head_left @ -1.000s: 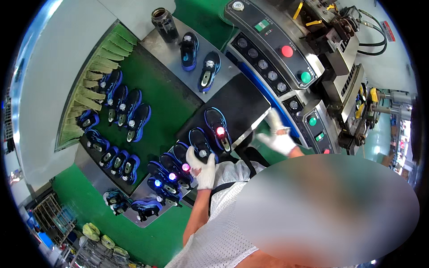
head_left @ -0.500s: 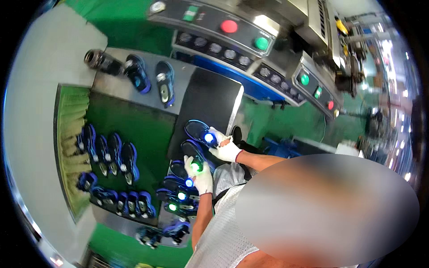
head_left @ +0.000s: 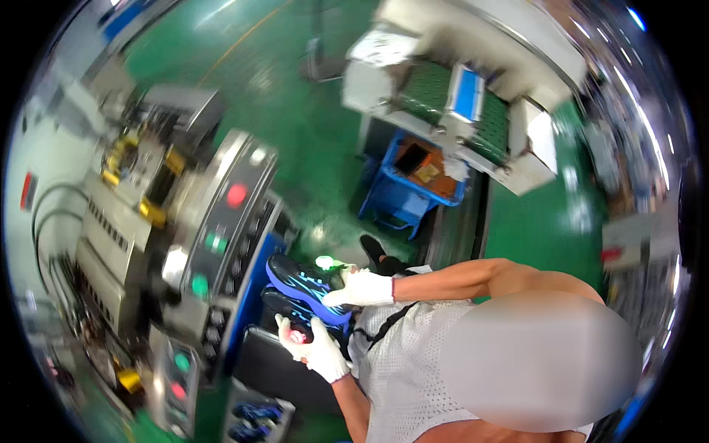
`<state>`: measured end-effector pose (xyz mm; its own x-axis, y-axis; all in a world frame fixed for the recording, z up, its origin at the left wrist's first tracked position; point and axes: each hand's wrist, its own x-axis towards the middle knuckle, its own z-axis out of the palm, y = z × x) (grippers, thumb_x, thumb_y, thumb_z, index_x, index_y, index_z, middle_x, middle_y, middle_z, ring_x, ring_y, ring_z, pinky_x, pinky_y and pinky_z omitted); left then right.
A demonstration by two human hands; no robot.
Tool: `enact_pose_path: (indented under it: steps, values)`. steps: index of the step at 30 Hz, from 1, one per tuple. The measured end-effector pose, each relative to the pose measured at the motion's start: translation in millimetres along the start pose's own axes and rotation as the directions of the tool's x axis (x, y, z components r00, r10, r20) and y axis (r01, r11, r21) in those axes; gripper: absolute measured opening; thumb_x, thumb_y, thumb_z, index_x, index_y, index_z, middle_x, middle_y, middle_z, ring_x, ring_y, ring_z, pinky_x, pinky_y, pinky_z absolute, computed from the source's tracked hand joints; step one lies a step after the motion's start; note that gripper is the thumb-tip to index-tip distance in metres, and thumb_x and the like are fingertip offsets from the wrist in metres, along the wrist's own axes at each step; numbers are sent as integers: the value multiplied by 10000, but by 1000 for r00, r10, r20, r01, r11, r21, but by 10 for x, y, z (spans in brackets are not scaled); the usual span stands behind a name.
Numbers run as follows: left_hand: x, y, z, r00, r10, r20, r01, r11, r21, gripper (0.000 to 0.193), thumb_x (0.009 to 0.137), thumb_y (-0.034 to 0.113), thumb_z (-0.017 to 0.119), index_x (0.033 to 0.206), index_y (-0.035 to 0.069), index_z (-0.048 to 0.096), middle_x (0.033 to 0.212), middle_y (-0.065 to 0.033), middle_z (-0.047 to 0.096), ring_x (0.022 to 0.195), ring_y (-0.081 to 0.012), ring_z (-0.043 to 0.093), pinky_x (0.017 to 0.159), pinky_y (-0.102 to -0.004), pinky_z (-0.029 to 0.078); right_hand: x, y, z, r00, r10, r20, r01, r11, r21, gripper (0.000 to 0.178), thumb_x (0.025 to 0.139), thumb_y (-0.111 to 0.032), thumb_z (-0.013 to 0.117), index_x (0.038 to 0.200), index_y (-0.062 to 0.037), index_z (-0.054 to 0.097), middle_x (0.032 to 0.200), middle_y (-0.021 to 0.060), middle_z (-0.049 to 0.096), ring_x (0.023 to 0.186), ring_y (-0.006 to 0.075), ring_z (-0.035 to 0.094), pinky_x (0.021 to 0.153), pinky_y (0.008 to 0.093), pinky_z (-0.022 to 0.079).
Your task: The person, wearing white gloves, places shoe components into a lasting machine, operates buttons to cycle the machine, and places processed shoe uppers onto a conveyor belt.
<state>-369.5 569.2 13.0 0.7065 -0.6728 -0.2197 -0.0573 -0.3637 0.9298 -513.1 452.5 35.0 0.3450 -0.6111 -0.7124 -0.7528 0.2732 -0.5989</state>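
Note:
My right hand (head_left: 363, 286), in a white glove, is closed around the heel end of a black sneaker with a blue-purple sole (head_left: 301, 284). A green light glows beside its fingers. Just below, my left hand (head_left: 317, 351), also gloved, grips a second black-and-blue sneaker (head_left: 286, 304) at its heel end, where a red light shines. The two shoes lie side by side, almost touching, toes pointing left, held in front of my body. My fingers and palms hide the heel parts.
Left stands a machine with a control panel (head_left: 221, 221) of red and green buttons. A black work surface (head_left: 277, 369) lies below my left hand, with more sneakers (head_left: 255, 419) on a shelf beside it. Ahead are a blue cart (head_left: 402, 199) and a green-belted conveyor (head_left: 425, 92).
My view has swung right, away from the rows of shoes toward the conveyor. Both hands have left the shoe-covered table, each carrying a sneaker, and are now beside the machine.

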Motion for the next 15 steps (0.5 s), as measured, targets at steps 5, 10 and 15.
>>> enact_pose_path:
  steps: [5,10,15]
  values:
    - [299,1123,1401,748,405,526,-457,889,-35,601,818,-60,736,1361,-27,481,1581,-259,460,1435,-363,476,1193,-437,381,-386,912,-1220,752,63,-656,247,896,369,1057,778,-725,758,1304,168,550,1103,293,680,981,318,707,866,399,560]
    - [176,2234,3496,382,574,725,-558,768,-314,724,849,12,757,1486,-37,418,1529,-254,487,1398,-351,509,1179,-450,391,-830,2122,-2333,358,425,-831,211,831,515,1024,813,-640,773,1477,63,438,1360,292,609,1243,390,623,1050,429,486]
    - [227,2431,5650,262,610,748,-825,544,-154,818,906,281,731,1563,-23,351,1436,-305,560,1306,-439,580,1128,-472,430,-758,2571,-3677,-35,376,-926,159,917,366,926,861,-325,785,1569,29,304,1466,308,536,1398,426,505,1172,465,400]
